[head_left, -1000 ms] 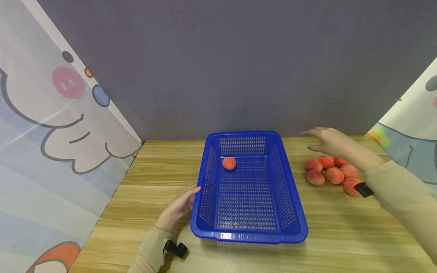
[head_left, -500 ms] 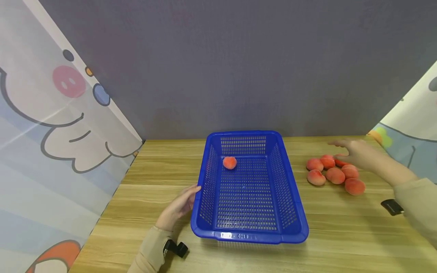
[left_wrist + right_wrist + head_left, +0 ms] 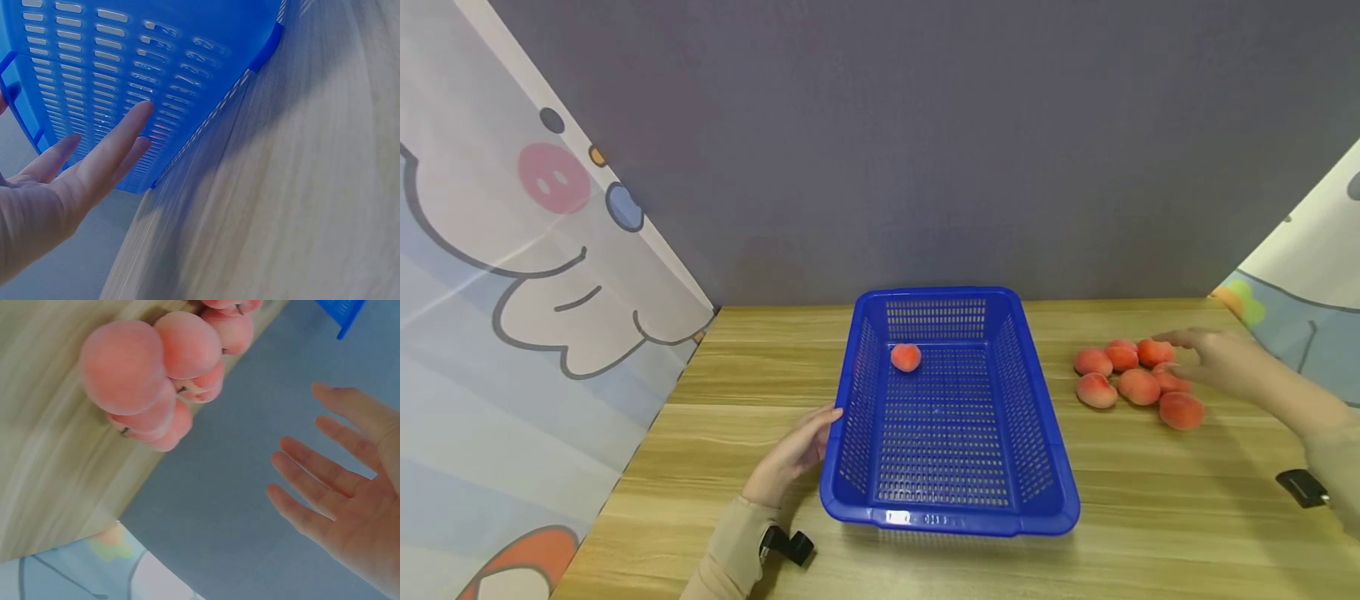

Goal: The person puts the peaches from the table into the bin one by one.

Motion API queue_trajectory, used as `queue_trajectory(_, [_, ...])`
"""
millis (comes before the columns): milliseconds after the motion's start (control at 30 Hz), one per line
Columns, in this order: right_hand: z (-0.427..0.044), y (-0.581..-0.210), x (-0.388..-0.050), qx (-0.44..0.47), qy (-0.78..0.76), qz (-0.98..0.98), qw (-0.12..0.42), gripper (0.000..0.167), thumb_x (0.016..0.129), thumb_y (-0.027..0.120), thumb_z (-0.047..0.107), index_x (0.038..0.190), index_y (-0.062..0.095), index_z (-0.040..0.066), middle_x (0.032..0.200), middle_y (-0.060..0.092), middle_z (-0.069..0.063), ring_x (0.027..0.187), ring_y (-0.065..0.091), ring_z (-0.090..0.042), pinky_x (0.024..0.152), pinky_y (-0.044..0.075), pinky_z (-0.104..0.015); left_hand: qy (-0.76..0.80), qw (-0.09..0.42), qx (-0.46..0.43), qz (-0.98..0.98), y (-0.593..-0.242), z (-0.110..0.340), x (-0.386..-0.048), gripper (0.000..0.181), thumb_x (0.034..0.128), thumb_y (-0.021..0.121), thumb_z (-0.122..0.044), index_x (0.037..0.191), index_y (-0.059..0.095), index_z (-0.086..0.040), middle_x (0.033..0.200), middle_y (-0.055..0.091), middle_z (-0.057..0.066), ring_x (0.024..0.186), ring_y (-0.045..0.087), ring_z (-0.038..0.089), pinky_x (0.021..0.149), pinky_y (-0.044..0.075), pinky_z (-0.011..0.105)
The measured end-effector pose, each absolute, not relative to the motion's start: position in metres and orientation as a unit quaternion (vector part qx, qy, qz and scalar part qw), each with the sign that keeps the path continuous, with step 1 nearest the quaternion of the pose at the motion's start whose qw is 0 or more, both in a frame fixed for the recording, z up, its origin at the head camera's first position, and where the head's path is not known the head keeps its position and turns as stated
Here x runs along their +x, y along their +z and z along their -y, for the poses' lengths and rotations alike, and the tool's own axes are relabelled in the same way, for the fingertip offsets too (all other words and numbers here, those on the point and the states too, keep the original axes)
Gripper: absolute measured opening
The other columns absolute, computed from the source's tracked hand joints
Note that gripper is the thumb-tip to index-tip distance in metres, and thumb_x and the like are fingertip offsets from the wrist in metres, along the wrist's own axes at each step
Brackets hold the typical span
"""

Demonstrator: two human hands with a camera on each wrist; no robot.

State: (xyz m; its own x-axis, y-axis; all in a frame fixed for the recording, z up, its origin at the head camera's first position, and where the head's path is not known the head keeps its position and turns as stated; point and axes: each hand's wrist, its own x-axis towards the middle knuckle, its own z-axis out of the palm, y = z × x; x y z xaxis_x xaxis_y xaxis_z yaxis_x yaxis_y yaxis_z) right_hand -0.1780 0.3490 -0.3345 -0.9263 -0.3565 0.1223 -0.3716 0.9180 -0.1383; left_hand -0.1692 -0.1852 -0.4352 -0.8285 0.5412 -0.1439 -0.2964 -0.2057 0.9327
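A blue plastic basket (image 3: 936,433) with slotted walls stands on the wooden table, one peach (image 3: 906,357) inside near its far left corner. At the basket's left side, my left hand (image 3: 793,454) holds the rim, thumb on top and fingers along the outer wall. The left wrist view shows those fingers (image 3: 106,147) extended against the slots. Over at the right, my right hand (image 3: 1225,360) hovers beside a cluster of several peaches (image 3: 1138,387), fingers spread and holding nothing. It partly covers one peach in the head view.
A grey panel (image 3: 880,150) rises behind the table's far edge. Cartoon-printed curtains (image 3: 550,250) flank the left and right sides. Bare wood (image 3: 1150,500) lies in front of the peaches and left of the basket.
My right hand has moved right and lower, from the far left of the peach cluster to its right side. The left hand, basket and peaches have stayed put.
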Motion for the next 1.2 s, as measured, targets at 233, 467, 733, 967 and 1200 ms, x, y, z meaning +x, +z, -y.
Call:
queue_trajectory(233, [-0.357, -0.345, -0.172, 0.173, 0.077, 0.981, 0.032, 0.043, 0.073, 0.07, 0.015, 0.106, 0.056, -0.009, 0.094, 0.059, -0.03, 0.082, 0.056, -0.045, 0.062, 0.047, -0.049, 0.77, 0.279, 0.11, -0.563, -0.433, 0.185, -0.169, 0.027, 0.096, 0.03, -0.012, 0.115, 0.048, -0.011, 0.09, 0.065, -0.001, 0.078, 0.062, 0.011, 0.068, 0.051, 0.025])
queue_trajectory(467, [-0.367, -0.358, -0.163, 0.161, 0.112, 0.981, -0.001, 0.043, 0.076, 0.067, 0.015, 0.109, 0.054, -0.008, 0.098, 0.056, -0.033, 0.084, 0.054, -0.048, 0.066, 0.046, -0.053, 0.765, 0.273, 0.107, -0.573, -0.434, 0.185, -0.17, 0.025, 0.0954, 0.033, -0.014, 0.113, 0.05, -0.012, 0.089, 0.065, -0.002, 0.077, 0.062, 0.01, 0.067, 0.051, 0.024])
queue_trajectory(733, [-0.374, -0.374, -0.157, 0.173, 0.136, 0.976, 0.002, 0.04, 0.072, 0.071, 0.013, 0.103, 0.057, -0.008, 0.091, 0.058, -0.032, 0.08, 0.056, -0.046, 0.062, 0.047, -0.051, 0.768, 0.288, 0.117, -0.56, -0.427, 0.185, -0.166, 0.03, 0.0961, 0.025, -0.008, 0.114, 0.049, -0.01, 0.091, 0.065, 0.0, 0.078, 0.062, 0.012, 0.069, 0.051, 0.025])
queue_trajectory(967, [-0.375, -0.383, -0.155, 0.175, 0.132, 0.976, 0.003, 0.041, 0.069, 0.072, 0.009, 0.1, 0.056, -0.011, 0.09, 0.058, -0.032, 0.08, 0.055, -0.047, 0.064, 0.047, -0.051, 0.764, 0.284, 0.115, -0.568, -0.42, 0.182, -0.163, 0.028, 0.0956, 0.027, -0.009, 0.114, 0.048, -0.01, 0.09, 0.064, -0.002, 0.078, 0.062, 0.01, 0.069, 0.051, 0.024])
queue_trajectory(1200, [-0.372, -0.389, -0.154, 0.184, 0.129, 0.974, 0.014, 0.039, 0.065, 0.073, 0.005, 0.098, 0.058, -0.01, 0.082, 0.062, -0.023, 0.074, 0.057, -0.037, 0.06, 0.048, -0.045, 0.769, 0.278, 0.111, -0.565, -0.431, 0.185, -0.169, 0.029, 0.0958, 0.027, -0.009, 0.114, 0.049, -0.01, 0.089, 0.065, -0.001, 0.077, 0.062, 0.011, 0.066, 0.051, 0.025])
